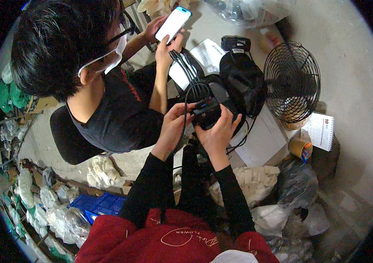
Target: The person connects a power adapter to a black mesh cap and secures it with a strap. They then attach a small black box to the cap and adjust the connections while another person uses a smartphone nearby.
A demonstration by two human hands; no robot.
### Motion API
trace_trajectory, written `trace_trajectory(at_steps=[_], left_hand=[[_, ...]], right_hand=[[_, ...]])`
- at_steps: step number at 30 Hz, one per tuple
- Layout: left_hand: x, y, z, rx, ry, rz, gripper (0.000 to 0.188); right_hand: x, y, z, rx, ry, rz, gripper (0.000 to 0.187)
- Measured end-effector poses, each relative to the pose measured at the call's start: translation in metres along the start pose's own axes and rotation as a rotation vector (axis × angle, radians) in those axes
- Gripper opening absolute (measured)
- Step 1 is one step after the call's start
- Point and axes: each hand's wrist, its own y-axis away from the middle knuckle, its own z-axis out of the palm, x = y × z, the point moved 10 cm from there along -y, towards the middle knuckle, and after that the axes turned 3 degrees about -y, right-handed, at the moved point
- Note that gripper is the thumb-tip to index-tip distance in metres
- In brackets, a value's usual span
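A black box-shaped electronic device [207, 115] with a small blue light is held in front of me. My right hand [218, 130] is closed around its near and right sides, thumb on the near edge. My left hand [175, 125] is closed at the device's left edge, fingertips pinched beside the cable ends; exactly what they grip is hard to make out. Several black cables [185, 68] run in a bundle from the far side toward the device, and one loops down past my left hand. Just beyond the device lies a black fabric bag [241, 76].
At my left, a masked person [112, 111] in black holds a lit phone [173, 25]. To the right stand a black wire fan [292, 81], a desk calendar [320, 130] and a cup of pens [300, 149]. Paper sheets [263, 138], plastic bags [294, 184] and a blue crate [98, 202] lie around.
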Motion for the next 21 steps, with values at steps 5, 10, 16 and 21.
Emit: trace_trajectory(at_steps=[5, 10, 16, 21], left_hand=[[0.013, 0.029, 0.015, 0.015, -0.011, 0.076, 0.044], [-0.034, 0.063, 0.034, -0.204, 0.414, -0.56, 0.058], [-0.023, 0.07, 0.057, -0.42, 0.522, -0.511, 0.068], [-0.007, 0.084, 0.065, -0.476, 0.164, -0.537, 0.088]], right_hand=[[0.004, 0.008, -0.03, 0.058, -0.393, -0.039, 0.088], [-0.013, 0.014, -0.052, 0.018, -0.63, -0.353, 0.077], [-0.026, 0.027, -0.055, -0.137, -0.523, -0.512, 0.073], [-0.021, 0.034, -0.058, -0.342, -0.749, -0.389, 0.071]])
